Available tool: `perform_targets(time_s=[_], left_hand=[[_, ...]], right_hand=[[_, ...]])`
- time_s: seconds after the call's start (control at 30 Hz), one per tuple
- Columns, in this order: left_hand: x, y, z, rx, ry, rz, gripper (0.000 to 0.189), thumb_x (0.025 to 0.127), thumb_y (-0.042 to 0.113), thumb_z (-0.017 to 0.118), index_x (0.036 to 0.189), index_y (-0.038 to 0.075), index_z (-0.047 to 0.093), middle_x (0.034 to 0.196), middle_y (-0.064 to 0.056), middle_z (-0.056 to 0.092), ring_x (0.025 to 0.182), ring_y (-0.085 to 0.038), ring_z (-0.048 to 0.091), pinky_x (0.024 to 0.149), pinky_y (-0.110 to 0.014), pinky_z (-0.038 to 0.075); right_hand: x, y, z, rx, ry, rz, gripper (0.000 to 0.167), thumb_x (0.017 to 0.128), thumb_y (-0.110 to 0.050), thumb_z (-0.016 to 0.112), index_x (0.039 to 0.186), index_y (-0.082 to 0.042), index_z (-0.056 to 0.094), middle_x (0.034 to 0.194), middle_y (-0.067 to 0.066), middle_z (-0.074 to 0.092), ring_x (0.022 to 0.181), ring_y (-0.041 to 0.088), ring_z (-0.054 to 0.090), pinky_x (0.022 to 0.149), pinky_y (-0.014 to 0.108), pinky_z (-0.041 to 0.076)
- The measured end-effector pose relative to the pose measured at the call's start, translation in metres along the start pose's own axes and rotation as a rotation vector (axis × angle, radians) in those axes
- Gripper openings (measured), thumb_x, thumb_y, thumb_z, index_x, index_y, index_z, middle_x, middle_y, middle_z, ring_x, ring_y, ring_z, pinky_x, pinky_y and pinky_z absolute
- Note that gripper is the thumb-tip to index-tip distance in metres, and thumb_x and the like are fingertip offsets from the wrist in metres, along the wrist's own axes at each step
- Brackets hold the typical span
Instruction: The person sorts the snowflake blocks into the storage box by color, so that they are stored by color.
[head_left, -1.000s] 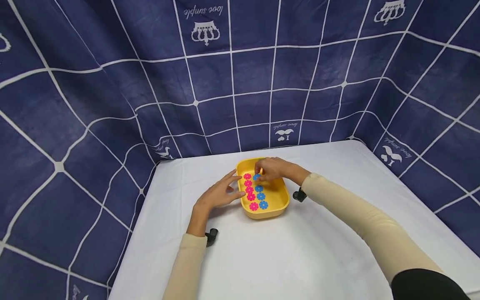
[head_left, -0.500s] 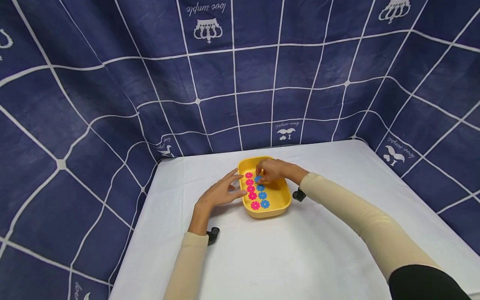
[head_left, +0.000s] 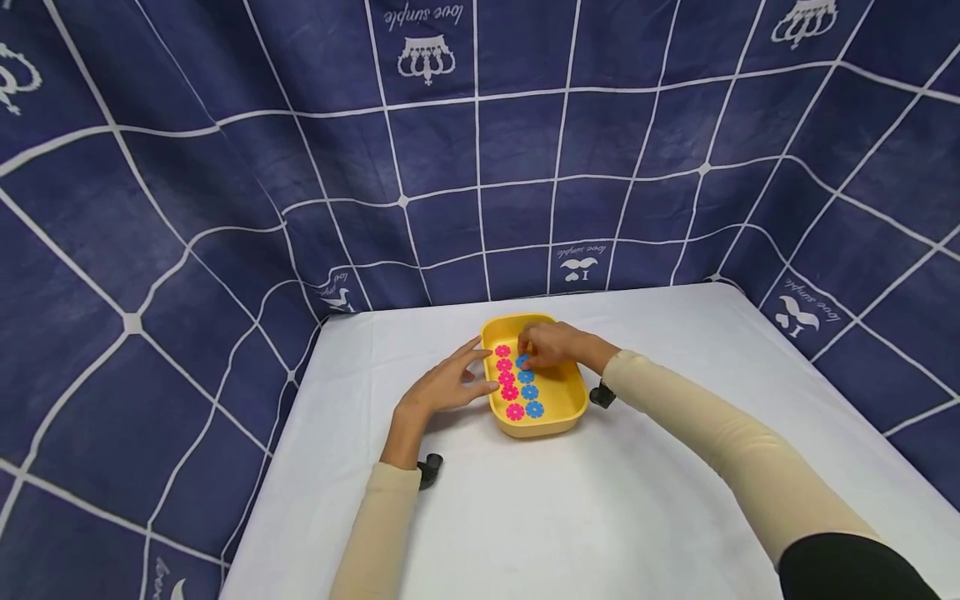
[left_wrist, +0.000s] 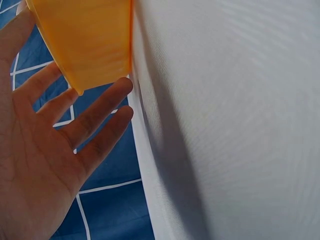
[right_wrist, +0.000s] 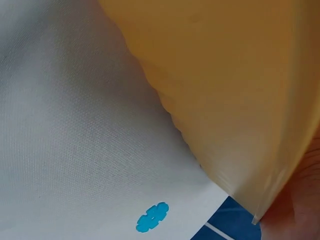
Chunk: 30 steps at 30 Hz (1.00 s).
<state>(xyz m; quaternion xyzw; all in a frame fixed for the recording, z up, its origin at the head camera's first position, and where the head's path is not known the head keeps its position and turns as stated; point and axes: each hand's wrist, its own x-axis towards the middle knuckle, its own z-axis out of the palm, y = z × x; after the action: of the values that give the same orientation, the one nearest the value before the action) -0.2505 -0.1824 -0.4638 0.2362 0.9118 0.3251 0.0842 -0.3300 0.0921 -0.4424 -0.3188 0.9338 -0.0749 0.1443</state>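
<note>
A yellow tray (head_left: 546, 421) stands on the white-covered table, with a column of several pink flower-shaped discs (head_left: 506, 378) along its left side. Beside them runs a column of several blue flower-shaped discs (head_left: 529, 392). My left hand (head_left: 442, 385) is at the tray's left rim, fingers spread; in the left wrist view the fingers (left_wrist: 102, 112) are at the tray's outer wall. Inside the tray my right hand (head_left: 553, 343) has curled fingers and pinches the farthest blue disc (head_left: 521, 362), partly covering it. That grip is hidden behind the tray wall in the right wrist view.
Another blue flower-shaped disc (right_wrist: 152, 217) lies on the white cloth outside the tray, near the table edge. Dark blue curtains (head_left: 442, 150) with white lines surround the table (head_left: 525, 517) at the back and sides.
My right hand has shifted slightly nearer to me, bringing its blue disc closer to the other blue discs in the column. The left hand keeps its place at the rim.
</note>
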Motion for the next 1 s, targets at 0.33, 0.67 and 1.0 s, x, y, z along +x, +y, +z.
perform_targets(time_s=[0.33,0.67,1.0], left_hand=[[0.0001,0.0025,-0.0007,0.005,-0.007,-0.007,0.078,0.096,0.061,0.074,0.161,0.023,0.052,0.179,0.01,0.022,0.125,-0.023,0.069,0.109,-0.049,0.054],[-0.0002,0.0017,0.0012,0.006,-0.004,-0.012,0.081,0.094,0.066,0.072,0.16,0.024,0.053,0.179,0.01,0.022,0.124,-0.022,0.069,0.109,-0.048,0.054],[-0.0004,0.0035,0.0001,0.009,-0.001,-0.016,0.079,0.094,0.064,0.073,0.16,0.025,0.052,0.179,0.011,0.022,0.124,-0.021,0.069,0.109,-0.049,0.054]], right_hand=[[-0.0012,0.0009,0.0006,-0.004,0.002,-0.009,0.028,0.098,-0.036,0.081,0.119,-0.017,0.076,0.114,0.003,0.066,0.096,0.016,0.064,0.09,0.036,0.061],[-0.0011,0.0016,0.0035,-0.022,0.012,-0.017,0.03,0.098,-0.036,0.081,0.122,-0.018,0.077,0.117,0.003,0.068,0.098,0.016,0.065,0.091,0.038,0.06],[-0.0019,0.0011,0.0042,-0.04,0.03,-0.042,0.029,0.098,-0.036,0.08,0.122,-0.021,0.079,0.117,0.004,0.068,0.093,0.015,0.065,0.089,0.04,0.06]])
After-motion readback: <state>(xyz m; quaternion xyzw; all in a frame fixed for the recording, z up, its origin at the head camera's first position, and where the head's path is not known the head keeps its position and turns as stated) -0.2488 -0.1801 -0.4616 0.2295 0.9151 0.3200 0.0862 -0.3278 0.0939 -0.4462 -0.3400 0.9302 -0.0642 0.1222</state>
